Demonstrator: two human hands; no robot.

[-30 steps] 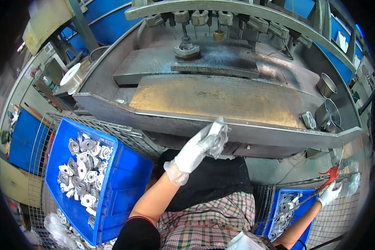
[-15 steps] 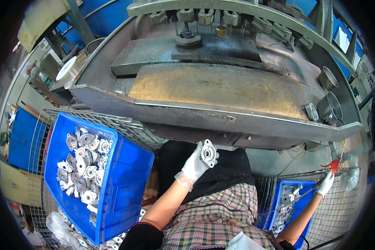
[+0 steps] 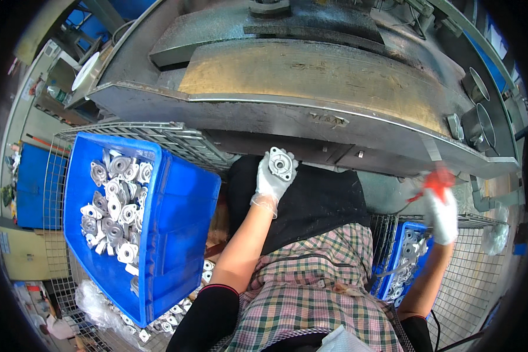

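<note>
In my gloved left hand (image 3: 271, 190), held above my lap, lies a pale metal casting (image 3: 281, 165), a flange with two ears and a round centre hole. The fingers are closed behind it, partly hidden. Off to the right, my gloved right hand (image 3: 443, 217) grips a red air blow gun (image 3: 439, 179) with a thin nozzle, smeared by motion. A blue crate (image 3: 188, 234) of similar castings (image 3: 115, 205) stands tilted at my left. Below my right forearm, a second blue crate (image 3: 387, 281) holds more castings.
Ahead is a metal machine bench (image 3: 322, 88) with a raised front edge. Metal cups (image 3: 478, 126) stand at its right end. Wire cages (image 3: 469, 258) flank me. A clear plastic bag (image 3: 94, 302) and more loose castings (image 3: 170, 317) lie under the left crate.
My right hand has swung inward and forward, bringing the blow gun toward the bench's front edge. My left hand has shifted slightly forward with the casting. The whole view has tilted down.
</note>
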